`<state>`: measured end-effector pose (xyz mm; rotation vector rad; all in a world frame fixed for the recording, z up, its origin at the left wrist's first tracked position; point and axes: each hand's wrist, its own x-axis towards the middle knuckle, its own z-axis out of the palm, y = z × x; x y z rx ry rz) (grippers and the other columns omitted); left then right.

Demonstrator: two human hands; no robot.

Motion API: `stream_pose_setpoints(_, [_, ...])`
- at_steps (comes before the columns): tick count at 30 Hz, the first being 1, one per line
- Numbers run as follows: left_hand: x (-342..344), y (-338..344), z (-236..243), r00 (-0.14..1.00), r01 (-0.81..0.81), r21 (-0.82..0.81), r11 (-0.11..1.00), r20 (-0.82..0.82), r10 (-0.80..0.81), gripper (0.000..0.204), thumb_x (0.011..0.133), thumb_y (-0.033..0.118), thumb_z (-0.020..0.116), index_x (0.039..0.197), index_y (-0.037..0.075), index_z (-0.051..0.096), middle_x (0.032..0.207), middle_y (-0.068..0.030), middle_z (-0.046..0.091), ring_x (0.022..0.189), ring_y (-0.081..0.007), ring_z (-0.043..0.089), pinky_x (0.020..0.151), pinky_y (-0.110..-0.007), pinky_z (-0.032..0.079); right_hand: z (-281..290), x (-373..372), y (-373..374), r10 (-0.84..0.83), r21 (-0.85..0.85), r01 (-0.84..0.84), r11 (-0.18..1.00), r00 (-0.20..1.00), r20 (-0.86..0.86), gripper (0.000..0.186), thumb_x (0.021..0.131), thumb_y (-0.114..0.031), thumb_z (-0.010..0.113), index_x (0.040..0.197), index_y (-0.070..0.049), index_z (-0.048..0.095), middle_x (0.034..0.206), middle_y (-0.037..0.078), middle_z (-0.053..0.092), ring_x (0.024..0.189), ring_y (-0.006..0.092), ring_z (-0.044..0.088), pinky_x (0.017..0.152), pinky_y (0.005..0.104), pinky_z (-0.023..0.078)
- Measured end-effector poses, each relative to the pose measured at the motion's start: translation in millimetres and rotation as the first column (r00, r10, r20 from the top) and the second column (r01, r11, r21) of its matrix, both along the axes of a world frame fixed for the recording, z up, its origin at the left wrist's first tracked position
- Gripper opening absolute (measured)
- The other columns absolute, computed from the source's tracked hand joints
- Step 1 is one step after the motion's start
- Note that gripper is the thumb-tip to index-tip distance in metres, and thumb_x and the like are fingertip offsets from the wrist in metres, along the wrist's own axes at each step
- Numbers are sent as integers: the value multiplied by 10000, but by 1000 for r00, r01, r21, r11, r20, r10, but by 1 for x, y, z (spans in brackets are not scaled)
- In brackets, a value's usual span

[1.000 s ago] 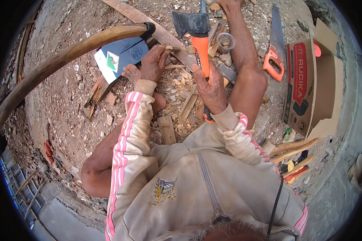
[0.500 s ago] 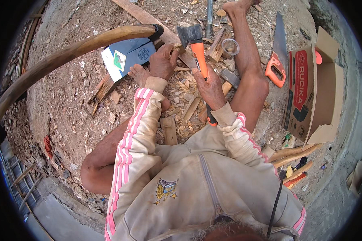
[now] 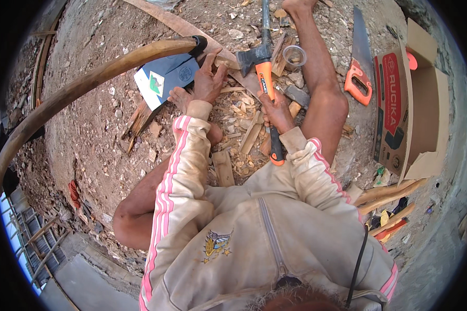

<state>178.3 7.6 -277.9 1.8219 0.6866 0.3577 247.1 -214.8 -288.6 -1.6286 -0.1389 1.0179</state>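
Observation:
My right hand (image 3: pixel 278 111) is wrapped round the orange-and-black handle of a hatchet (image 3: pixel 265 78). The hatchet's dark head (image 3: pixel 253 57) is at the far end, close beside a short piece of wood (image 3: pixel 226 62). My left hand (image 3: pixel 209 85) is at the near end of that wood, its fingers stretched and apart; whether they touch it is hard to tell. Left of this hand lies a hoe with a blue-and-white blade (image 3: pixel 166 78), and its long curved wooden handle (image 3: pixel 88 83) sweeps toward the left. My bare foot (image 3: pixel 180 97) is next to my left wrist.
Wood chips (image 3: pixel 244 111) and offcuts lie between my legs. A hammer (image 3: pixel 298 96) and a clear plastic ring (image 3: pixel 294 55) are near my right leg. Farther right are a handsaw (image 3: pixel 359 78) with an orange handle and an open cardboard box (image 3: pixel 425 124). A long board (image 3: pixel 176 23) lies ahead.
The hatchet has come slightly nearer to me and to the right in my right hand. My left fingers, curled at the wood before, have spread. The whole view has shifted a little.

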Motion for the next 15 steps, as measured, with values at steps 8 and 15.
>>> stream_pose_setpoints(8, [1,20,4,980,191,12,981,-54,-191,340,983,133,676,1297,22,604,928,-86,707,827,-136,697,735,-283,552,-25,-1,0,38,-36,-30,999,964,264,416,984,-295,629,1266,4,561,928,186,661,860,332,663,804,448,511])
stream_pose_setpoints(15, [-5,23,13,973,214,592,777,-55,-226,229,928,150,728,1095,0,677,915,-152,675,798,-308,667,726,-357,535,32,-3,4,31,-12,-29,1000,828,560,370,976,-239,615,1233,2,503,924,276,641,840,465,647,738,527,489])
